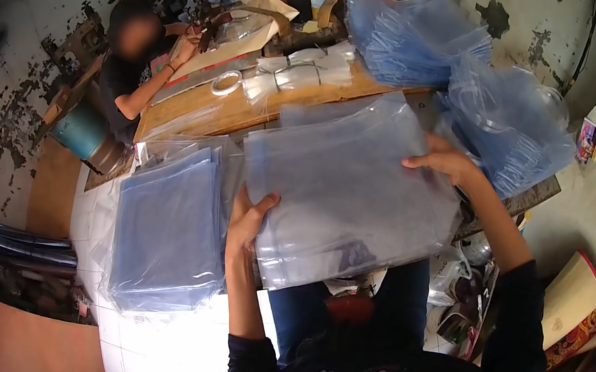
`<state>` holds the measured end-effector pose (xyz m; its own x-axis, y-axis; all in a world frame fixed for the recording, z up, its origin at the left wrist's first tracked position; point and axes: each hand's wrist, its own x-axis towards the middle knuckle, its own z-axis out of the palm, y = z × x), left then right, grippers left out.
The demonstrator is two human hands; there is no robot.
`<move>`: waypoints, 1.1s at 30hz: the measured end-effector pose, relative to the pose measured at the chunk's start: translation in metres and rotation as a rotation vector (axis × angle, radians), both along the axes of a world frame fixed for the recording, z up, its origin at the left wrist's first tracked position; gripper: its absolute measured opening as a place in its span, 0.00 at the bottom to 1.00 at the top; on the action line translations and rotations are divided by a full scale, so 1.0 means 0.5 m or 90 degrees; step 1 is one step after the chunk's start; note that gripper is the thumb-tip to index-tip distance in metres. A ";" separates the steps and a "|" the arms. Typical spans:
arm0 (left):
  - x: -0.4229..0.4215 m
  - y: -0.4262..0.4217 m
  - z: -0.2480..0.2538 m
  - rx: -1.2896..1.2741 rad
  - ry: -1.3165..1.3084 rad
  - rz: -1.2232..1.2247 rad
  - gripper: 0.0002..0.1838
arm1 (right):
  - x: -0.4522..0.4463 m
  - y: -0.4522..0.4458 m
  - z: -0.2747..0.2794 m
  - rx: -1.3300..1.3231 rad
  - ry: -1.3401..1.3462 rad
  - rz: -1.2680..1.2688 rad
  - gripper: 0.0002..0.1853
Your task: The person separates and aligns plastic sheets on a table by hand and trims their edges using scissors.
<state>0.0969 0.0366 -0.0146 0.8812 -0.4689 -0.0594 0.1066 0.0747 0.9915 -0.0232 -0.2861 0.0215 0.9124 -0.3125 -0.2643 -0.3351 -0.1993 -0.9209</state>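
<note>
Two hands (251, 219) grip opposite sides of plastic sheets (348, 194).

- Clear plastic sheets (359, 196): a glossy, translucent, grayish stack, held at a slant, its edges uneven and its far corner peaked.
- Bluish plastic sheets (165, 219): a roughly rectangular pile with wrinkled clear film along its near edge, lying just left of the held stack.

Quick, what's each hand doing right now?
Left hand: closed on the plastic sheets' edge.
Right hand: gripping the same sheets' far edge.
</note>
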 end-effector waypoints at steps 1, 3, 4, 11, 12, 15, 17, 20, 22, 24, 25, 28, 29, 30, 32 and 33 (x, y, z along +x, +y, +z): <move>0.004 -0.001 0.023 -0.009 -0.041 -0.004 0.31 | 0.010 -0.007 0.005 -0.009 -0.022 0.015 0.43; 0.006 -0.002 0.069 -0.047 -0.069 -0.010 0.30 | 0.023 -0.010 0.029 -0.024 -0.048 0.032 0.44; 0.006 -0.006 0.086 -0.049 -0.068 -0.006 0.30 | 0.023 0.000 0.056 -0.039 -0.145 -0.006 0.44; 0.038 -0.030 0.145 -0.092 -0.315 0.177 0.30 | 0.030 0.041 0.153 -0.109 -0.505 -0.167 0.38; 0.045 -0.033 0.128 -0.082 -0.275 0.195 0.30 | 0.028 0.038 0.137 -0.110 -0.506 -0.169 0.38; 0.050 -0.022 0.067 -0.068 -0.303 0.155 0.23 | 0.032 0.017 0.052 -0.119 -0.481 -0.167 0.40; 0.055 -0.017 0.056 -0.048 -0.280 0.128 0.18 | 0.025 0.002 0.029 -0.093 -0.473 -0.172 0.40; 0.051 -0.036 0.106 -0.060 -0.275 0.162 0.17 | 0.012 0.000 0.065 -0.103 -0.433 -0.190 0.40; 0.058 -0.079 0.178 -0.106 -0.338 0.181 0.18 | 0.010 -0.013 0.149 -0.139 -0.435 -0.230 0.37; 0.080 -0.138 0.269 -0.114 -0.377 0.134 0.19 | 0.027 -0.078 0.233 -0.221 -0.443 -0.312 0.36; 0.116 -0.161 0.314 -0.044 -0.446 0.081 0.20 | 0.043 -0.134 0.275 -0.312 -0.428 -0.372 0.39; 0.191 -0.297 0.472 -0.133 -0.470 -0.074 0.20 | 0.079 -0.252 0.424 -0.364 -0.451 -0.369 0.43; 0.192 -0.341 0.520 -0.127 -0.424 -0.071 0.20 | 0.103 -0.312 0.460 -0.378 -0.426 -0.311 0.42; 0.229 -0.395 0.549 -0.141 -0.437 -0.074 0.20 | 0.127 -0.378 0.495 -0.393 -0.400 -0.253 0.40; 0.297 -0.494 0.598 -0.083 -0.322 -0.136 0.18 | 0.157 -0.502 0.552 -0.422 -0.336 -0.140 0.38; 0.289 -0.537 0.598 -0.045 -0.290 -0.126 0.18 | 0.183 -0.551 0.555 -0.415 -0.288 -0.128 0.37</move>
